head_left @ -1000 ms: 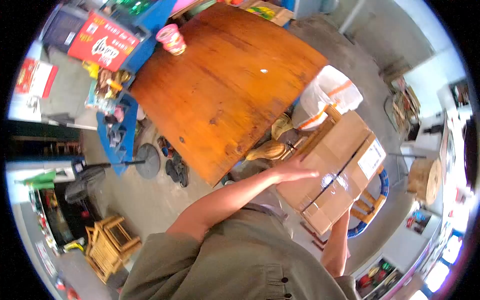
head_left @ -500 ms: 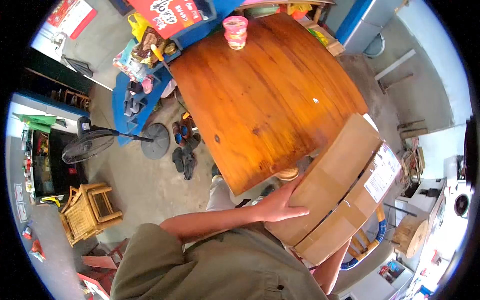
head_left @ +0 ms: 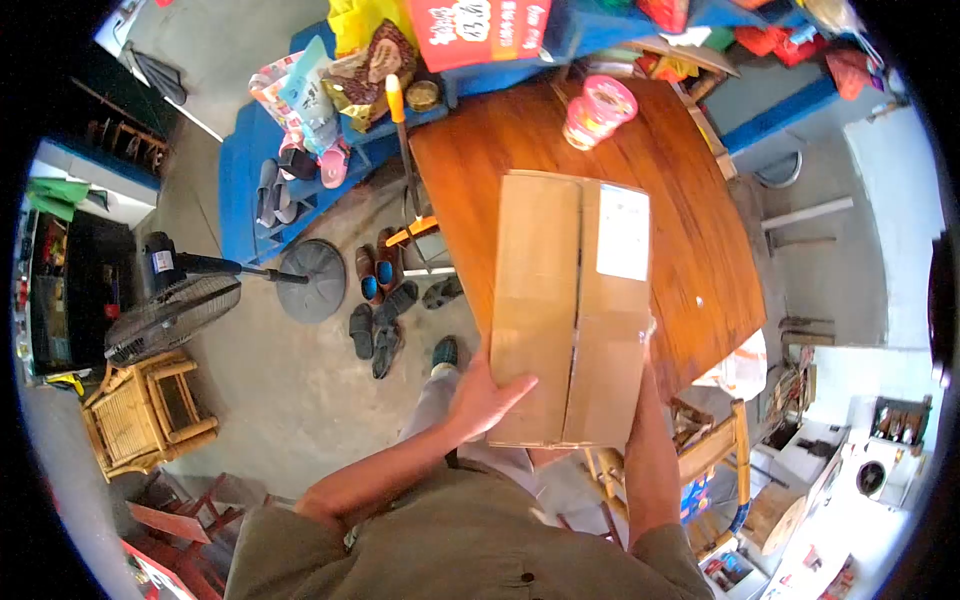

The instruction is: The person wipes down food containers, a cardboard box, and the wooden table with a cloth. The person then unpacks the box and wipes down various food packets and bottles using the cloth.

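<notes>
A brown cardboard box (head_left: 540,310) with a white label (head_left: 623,232) is held up in front of me, covering part of the wooden table. Its taped seam runs lengthwise between the flaps, which are closed. My left hand (head_left: 487,398) grips the box's lower left side, thumb lying over the top face and the other fingers hidden beneath. On the opposite side, my right hand (head_left: 649,362) supports the box's right edge; most of its fingers are out of sight behind the cardboard. Whether the box rests on the table or is just above it, I cannot tell.
Pink tubs (head_left: 600,108) stand on the far part of the wooden table (head_left: 710,250). Bamboo chairs (head_left: 155,415) are at left and right. A fan (head_left: 175,310), several shoes (head_left: 375,330) and a blue rack (head_left: 235,200) occupy the left side. A white bag (head_left: 745,367) is at right.
The box has moved left and away from me, turning from slanted to nearly straight over the table. My left hand moved with it, and my right forearm now shows along its right side.
</notes>
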Available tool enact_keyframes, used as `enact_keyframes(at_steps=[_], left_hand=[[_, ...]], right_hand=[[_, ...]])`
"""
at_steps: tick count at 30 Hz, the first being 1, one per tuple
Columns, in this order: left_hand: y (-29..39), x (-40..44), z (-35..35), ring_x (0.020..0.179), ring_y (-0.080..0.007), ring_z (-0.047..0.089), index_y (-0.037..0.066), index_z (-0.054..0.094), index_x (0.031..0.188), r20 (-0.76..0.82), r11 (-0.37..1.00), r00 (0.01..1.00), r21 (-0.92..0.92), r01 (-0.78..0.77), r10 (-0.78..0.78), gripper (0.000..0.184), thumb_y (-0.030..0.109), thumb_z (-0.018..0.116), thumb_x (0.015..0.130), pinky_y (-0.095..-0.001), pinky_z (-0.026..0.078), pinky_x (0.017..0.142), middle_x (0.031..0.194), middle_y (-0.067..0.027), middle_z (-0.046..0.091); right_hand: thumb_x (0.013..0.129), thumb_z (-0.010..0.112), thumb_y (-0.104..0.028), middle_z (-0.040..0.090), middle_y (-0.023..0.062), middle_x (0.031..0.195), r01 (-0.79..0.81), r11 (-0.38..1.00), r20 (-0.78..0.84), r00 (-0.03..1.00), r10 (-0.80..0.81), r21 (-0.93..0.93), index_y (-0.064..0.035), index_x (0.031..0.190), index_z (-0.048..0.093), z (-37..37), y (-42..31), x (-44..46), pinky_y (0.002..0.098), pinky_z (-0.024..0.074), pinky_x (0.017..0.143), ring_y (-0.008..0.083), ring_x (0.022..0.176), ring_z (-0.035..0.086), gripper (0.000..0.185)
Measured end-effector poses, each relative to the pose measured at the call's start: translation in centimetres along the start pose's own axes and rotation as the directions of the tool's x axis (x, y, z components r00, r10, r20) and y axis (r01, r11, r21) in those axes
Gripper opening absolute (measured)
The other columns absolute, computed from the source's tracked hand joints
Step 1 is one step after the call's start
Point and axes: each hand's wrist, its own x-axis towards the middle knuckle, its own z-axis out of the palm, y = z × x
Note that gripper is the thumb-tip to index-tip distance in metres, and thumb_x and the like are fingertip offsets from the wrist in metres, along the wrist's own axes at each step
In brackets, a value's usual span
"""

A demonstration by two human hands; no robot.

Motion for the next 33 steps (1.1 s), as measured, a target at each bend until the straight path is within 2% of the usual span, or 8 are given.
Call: enact_keyframes(at_steps=[4,10,12,20,23,25,27,33], left_hand=[[-3.2,5.1,-2.5,0.106,-0.0278,0.059,-0.001,0.019,0.140,-0.161,0.971,0.985,-0.218,-0.098,0.063,0.085,0.025,0.072,0.079,-0.0366,0.047,0.090,0.116,-0.0210,0.059],[-4.3,13.0,-6.0,0.110,-0.0345,0.056,-0.009,0.016,0.139,-0.307,0.978,0.944,-0.124,-0.166,0.122,0.087,0.028,0.070,0.081,-0.0371,0.045,0.091,0.123,-0.0260,0.052],[-5.9,15.2,-7.1,0.113,-0.0289,0.052,-0.003,0.025,0.135,-0.344,0.972,0.909,0.072,-0.226,0.237,0.069,0.025,0.064,0.086,-0.0378,0.041,0.095,0.124,-0.0206,0.050],[-4.9,20.5,-8.0,0.117,-0.0387,0.049,-0.001,0.023,0.137,-0.329,0.975,0.933,0.208,-0.079,0.145,0.072,0.033,0.062,0.086,-0.0421,0.042,0.095,0.124,-0.0256,0.050],[-2.7,20.6,-7.7,0.116,-0.0401,0.049,-0.007,0.018,0.138,-0.344,0.974,0.932,0.223,-0.038,0.115,0.082,0.040,0.060,0.085,-0.0424,0.044,0.092,0.125,-0.0294,0.048],[-1.9,20.4,-7.6,0.115,-0.0422,0.050,-0.012,0.013,0.138,-0.352,0.974,0.930,0.224,-0.027,0.107,0.093,0.046,0.060,0.084,-0.0429,0.046,0.090,0.125,-0.0336,0.046],[-2.9,20.7,-7.3,0.112,-0.0405,0.053,-0.010,0.016,0.138,-0.358,0.987,0.925,0.134,-0.086,0.129,0.088,0.045,0.060,0.084,-0.0433,0.046,0.089,0.120,-0.0305,0.052],[-3.8,21.4,-7.2,0.108,-0.0400,0.055,-0.004,0.018,0.139,-0.336,0.973,0.923,0.192,-0.131,0.190,0.080,0.044,0.057,0.087,-0.0423,0.046,0.089,0.115,-0.0275,0.057]], right_hand=[[0.095,0.047,-0.038,0.061,0.0073,0.103,-0.090,0.992,0.093,0.991,0.098,-0.088,-0.0082,0.114,0.055,5.0,-0.6,8.9,0.0353,0.0536,0.075,0.0202,0.092,0.061,0.036],[0.094,0.047,-0.037,0.062,0.0070,0.101,-0.175,0.956,0.169,0.961,0.217,-0.233,-0.0084,0.112,0.056,9.3,-1.7,18.7,0.0349,0.0538,0.074,0.0197,0.090,0.062,0.035],[0.094,0.047,-0.036,0.062,0.0070,0.100,-0.163,0.931,0.160,0.961,0.225,-0.328,-0.0085,0.112,0.056,10.4,-2.0,20.0,0.0347,0.0539,0.073,0.0195,0.089,0.062,0.034],[0.087,0.059,-0.025,0.057,-0.0002,0.074,0.065,0.722,0.035,0.998,-0.057,-0.689,-0.0107,0.093,0.059,16.1,-3.8,19.4,0.0305,0.0441,0.055,0.0134,0.064,0.055,0.015],[0.082,0.062,-0.030,0.062,0.0049,0.073,0.279,0.537,0.142,0.949,-0.283,-0.796,-0.0059,0.095,0.062,14.3,-3.6,21.9,0.0347,0.0478,0.061,0.0201,0.070,0.061,0.028],[0.077,0.063,-0.039,0.067,0.0167,0.086,0.242,0.181,0.107,0.830,-0.548,-0.953,-0.0024,0.099,0.063,13.7,-3.1,22.9,0.0408,0.0492,0.070,0.0315,0.084,0.065,0.043],[0.072,0.064,-0.048,0.065,0.0250,0.096,0.255,0.322,0.052,0.849,-0.525,-0.912,-0.0007,0.099,0.063,13.5,-3.0,22.3,0.0454,0.0480,0.075,0.0394,0.094,0.062,0.055],[0.077,0.058,-0.028,0.064,0.0254,0.094,0.209,-0.151,0.258,0.772,-0.580,-0.966,0.0007,0.100,0.063,11.1,-0.6,16.9,0.0482,0.0486,0.077,0.0414,0.088,0.062,0.037]])
